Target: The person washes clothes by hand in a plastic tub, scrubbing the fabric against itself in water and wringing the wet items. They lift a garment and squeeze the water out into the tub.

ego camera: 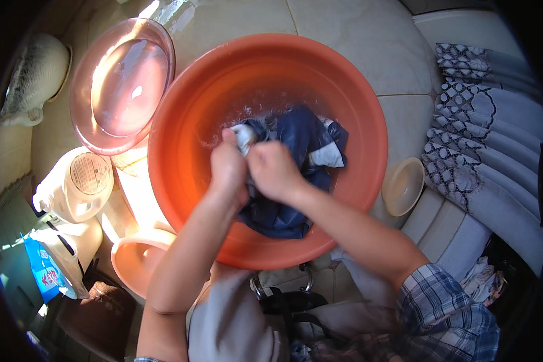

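A large orange plastic basin stands on the floor in front of me. In it lies a wet navy and white garment, with some water and suds around it. My left hand is closed around a bunched white and navy part of the cloth, thumb upward. Right beside it, my right hand is a fist on the same bunch, knuckles up. The rest of the garment spreads beneath and to the right of my hands. Both hands are slightly blurred, and the cloth inside the fists is hidden.
To the left are a pink basin holding water, a white plastic jug, a blue packet and a peach basin. At the right sit a small cream bowl and a lace-trimmed grey cloth. The floor is tiled.
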The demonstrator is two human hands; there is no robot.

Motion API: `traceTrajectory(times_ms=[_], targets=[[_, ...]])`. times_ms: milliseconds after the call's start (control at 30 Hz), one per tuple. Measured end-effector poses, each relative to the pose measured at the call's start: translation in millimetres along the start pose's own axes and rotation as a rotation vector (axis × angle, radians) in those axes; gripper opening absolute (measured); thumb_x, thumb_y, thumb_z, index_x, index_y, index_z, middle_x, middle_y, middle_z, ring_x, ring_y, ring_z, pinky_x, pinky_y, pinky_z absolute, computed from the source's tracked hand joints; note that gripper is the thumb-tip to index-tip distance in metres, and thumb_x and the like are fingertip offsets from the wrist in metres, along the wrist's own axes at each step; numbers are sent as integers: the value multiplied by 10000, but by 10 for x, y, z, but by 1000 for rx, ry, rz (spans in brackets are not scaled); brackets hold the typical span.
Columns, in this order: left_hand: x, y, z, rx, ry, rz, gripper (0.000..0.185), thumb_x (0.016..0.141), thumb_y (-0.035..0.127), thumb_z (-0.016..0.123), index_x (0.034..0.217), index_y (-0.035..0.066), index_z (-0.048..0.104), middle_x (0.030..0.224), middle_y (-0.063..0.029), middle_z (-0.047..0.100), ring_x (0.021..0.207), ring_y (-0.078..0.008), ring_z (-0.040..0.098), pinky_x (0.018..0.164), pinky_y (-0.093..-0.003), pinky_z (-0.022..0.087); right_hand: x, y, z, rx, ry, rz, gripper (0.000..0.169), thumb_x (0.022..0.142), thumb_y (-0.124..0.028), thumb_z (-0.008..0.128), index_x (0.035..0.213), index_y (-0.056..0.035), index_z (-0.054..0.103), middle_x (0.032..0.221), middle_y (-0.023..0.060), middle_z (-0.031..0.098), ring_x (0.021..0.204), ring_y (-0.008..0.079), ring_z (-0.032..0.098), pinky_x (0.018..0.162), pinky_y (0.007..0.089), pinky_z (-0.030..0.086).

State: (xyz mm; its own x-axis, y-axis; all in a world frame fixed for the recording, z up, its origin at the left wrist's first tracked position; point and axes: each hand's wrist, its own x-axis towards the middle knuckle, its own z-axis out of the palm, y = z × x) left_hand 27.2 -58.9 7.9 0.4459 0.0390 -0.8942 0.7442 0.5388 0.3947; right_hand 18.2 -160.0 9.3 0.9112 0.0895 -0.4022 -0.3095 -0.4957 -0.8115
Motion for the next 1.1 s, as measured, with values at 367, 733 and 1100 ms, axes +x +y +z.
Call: traceTrajectory(times_ms=[367,733,1100], targets=[[344,185,-120,27,-84,-88,439,1046,431,417,898,75,627,817,-64,665,691,-208,610,693,-346,528,-144,-130,-75,63,-216,3,367,908,-245,550,658,20,594,663,263,583,677,465,606,599,491,480],[-1000,1154,123,239,-131,811,483,1006,435,564,809,4,655,721,17,590,685,-83,528,629,-234,442,-120,-1450,-1571,-105,67,-508,368,907,-143,654,608,-5,489,539,11,399,523,88,355,489,287,290],[-1024,-47,-657,1027,-11,1423,299,965,241,604,790,17,512,653,-118,475,568,-278,488,539,-345,394,-1133,-394,-1360,-678,106,-852,278,757,-249,804,807,-88,584,782,52,526,641,220,613,521,338,477]])
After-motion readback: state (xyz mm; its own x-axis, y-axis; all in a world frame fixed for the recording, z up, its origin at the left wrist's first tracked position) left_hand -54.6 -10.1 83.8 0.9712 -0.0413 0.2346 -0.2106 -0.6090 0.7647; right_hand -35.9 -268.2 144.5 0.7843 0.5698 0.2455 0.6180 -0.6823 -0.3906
